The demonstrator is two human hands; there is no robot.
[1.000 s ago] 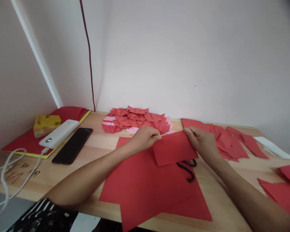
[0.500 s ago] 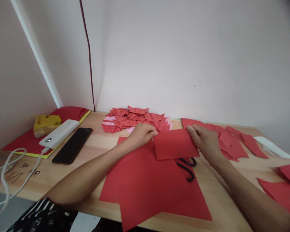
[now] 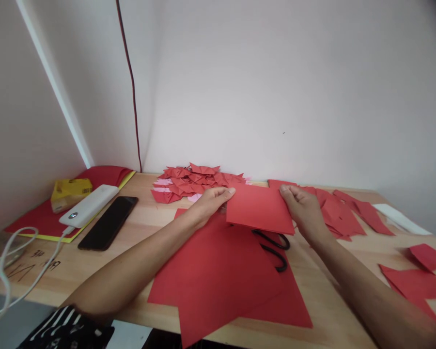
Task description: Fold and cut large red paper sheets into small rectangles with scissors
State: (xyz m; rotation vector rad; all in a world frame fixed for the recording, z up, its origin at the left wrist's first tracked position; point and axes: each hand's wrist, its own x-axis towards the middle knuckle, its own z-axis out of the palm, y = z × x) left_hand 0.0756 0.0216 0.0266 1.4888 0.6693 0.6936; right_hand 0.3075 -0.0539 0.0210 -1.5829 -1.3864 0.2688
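Between my hands I hold a small rectangle of red paper (image 3: 259, 209), raised over the middle of the table. My left hand (image 3: 215, 199) pinches its upper left corner, thumb on top. My right hand (image 3: 302, 206) grips the upper right corner with thumb and curled fingers. Beneath it lie larger red paper sheets (image 3: 218, 281), overlapping at angles. Two black curved loops (image 3: 276, 252), which look like scissor handles, stick out from under the held paper; the rest of that tool is hidden.
Folded red and pink paper pieces (image 3: 199, 182) are heaped by the wall. More red pieces (image 3: 337, 213) lie at the right. At the left are a black phone (image 3: 109, 223), a white power bank (image 3: 90, 206) with a cable, and a yellow packet (image 3: 70, 194).
The held paper has risen slightly and moved a little left, its face tipping flatter. My left thumb now lies over its corner. The view has shifted slightly.
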